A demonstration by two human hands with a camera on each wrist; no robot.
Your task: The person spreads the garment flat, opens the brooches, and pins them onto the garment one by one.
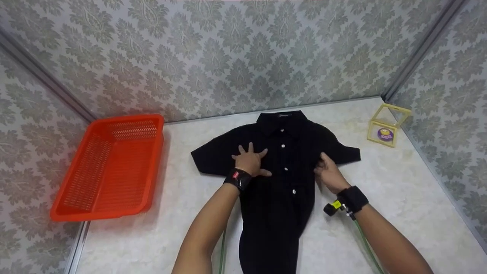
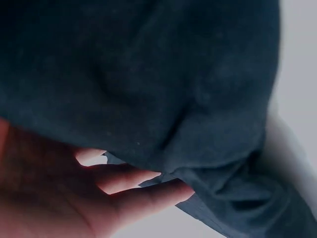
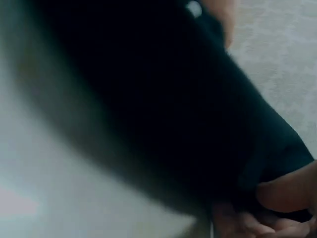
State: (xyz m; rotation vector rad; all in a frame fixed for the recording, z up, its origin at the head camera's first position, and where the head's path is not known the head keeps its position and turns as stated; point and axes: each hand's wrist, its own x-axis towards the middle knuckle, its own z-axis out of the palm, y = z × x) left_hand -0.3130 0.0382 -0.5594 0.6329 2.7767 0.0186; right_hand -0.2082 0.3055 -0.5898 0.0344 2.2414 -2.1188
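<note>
A black short-sleeved button-up shirt (image 1: 279, 160) lies front up, its collar towards the back wall and its lower part narrowing towards me. My left hand (image 1: 249, 163) rests on the chest to the left of the buttons, fingers spread. In the left wrist view, the fingers of that hand (image 2: 129, 191) reach against dark cloth (image 2: 148, 84). Under the right sleeve, at the shirt's side edge, my right hand (image 1: 330, 175) pinches the fabric. The right wrist view shows the thumb (image 3: 287, 193) pressed on the cloth, with curled fingers below it.
An orange-red plastic basket (image 1: 150, 167) stands at the left of the pale table (image 1: 380, 213). Near the back right corner is a small yellow-framed open case (image 1: 381, 133) with a purple round piece. Patterned walls (image 1: 243, 57) enclose the back and sides. Green cables trail from both wrists.
</note>
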